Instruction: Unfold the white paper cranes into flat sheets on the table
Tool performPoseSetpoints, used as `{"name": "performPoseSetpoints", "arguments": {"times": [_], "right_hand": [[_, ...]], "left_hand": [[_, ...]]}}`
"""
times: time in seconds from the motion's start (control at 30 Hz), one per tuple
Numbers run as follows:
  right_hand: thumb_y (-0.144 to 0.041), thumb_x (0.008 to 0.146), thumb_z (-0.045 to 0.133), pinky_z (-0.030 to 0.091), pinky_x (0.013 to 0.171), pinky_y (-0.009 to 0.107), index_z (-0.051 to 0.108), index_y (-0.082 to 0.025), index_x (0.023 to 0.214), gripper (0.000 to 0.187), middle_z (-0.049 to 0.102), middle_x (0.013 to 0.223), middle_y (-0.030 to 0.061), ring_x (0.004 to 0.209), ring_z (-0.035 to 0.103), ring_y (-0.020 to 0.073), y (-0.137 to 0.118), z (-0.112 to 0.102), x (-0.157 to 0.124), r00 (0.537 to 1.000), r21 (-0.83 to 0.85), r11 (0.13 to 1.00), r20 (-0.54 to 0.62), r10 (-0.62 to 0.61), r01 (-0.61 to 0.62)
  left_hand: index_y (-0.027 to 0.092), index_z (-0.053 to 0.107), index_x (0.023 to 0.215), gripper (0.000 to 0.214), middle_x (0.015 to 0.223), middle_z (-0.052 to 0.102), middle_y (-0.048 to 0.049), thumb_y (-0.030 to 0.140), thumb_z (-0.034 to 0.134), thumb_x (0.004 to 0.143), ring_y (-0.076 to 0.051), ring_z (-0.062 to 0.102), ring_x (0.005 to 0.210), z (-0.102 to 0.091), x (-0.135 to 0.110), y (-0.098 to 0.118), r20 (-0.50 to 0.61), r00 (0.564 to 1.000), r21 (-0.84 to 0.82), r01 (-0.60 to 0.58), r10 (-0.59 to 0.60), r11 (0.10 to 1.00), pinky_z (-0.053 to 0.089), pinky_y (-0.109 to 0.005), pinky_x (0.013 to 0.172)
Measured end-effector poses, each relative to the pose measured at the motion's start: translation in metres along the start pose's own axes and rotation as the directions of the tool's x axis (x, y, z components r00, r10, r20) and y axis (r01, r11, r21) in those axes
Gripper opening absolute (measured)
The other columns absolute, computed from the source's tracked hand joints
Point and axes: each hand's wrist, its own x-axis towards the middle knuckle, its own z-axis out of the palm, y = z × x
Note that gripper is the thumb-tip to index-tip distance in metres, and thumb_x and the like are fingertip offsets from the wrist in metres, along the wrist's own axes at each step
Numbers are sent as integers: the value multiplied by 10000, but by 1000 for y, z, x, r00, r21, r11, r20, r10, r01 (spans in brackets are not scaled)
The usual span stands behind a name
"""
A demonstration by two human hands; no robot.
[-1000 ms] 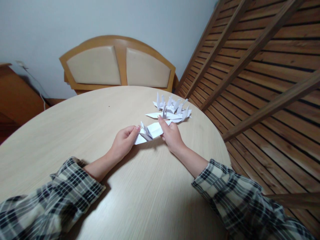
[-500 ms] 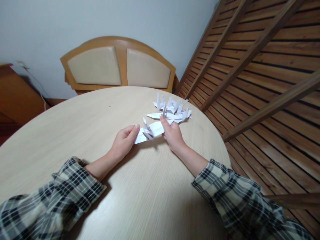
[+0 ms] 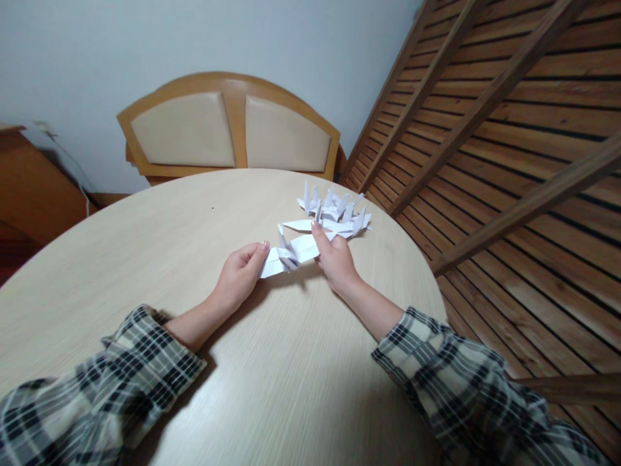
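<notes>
A white folded paper crane (image 3: 305, 248) is stretched between my two hands, its wings spread flat and its neck and tail standing up in the middle. My left hand (image 3: 239, 272) pinches the tip of one wing between thumb and fingers. On the other side, my right hand (image 3: 338, 260) grips the opposite wing, with the thumb on top and the fingers mostly hidden beneath. Just behind my right hand, several more white paper cranes (image 3: 334, 206) sit bunched on the table, and my right thumb overlaps the nearest of them in the view.
The round pale wood table (image 3: 145, 259) lies under my arms. Beyond it stands a wooden headboard (image 3: 235, 116) with cream panels, against a pale wall. A slatted wood partition (image 3: 509, 162) rises along the right. At far left is a brown cabinet (image 3: 39, 175) with a cord near it.
The held crane's upright middle part has tipped slightly, so its point stands a little higher. Both hands keep their hold and have hardly moved.
</notes>
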Motion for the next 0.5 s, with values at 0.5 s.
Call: {"name": "performPoseSetpoints", "arguments": {"times": [0.5], "right_hand": [[-632,847,531,260,452,251,440,-219,595,492,400,517,-56,456,343,91,-6,-2,3,999,-26,998,-3,-49,49]], "left_hand": [[162,594,680,368,599,467,19,439,479,893,-122,386,562,0,1,-2,17,1000,-17,9,-9,1000,310,-257,529]]}}
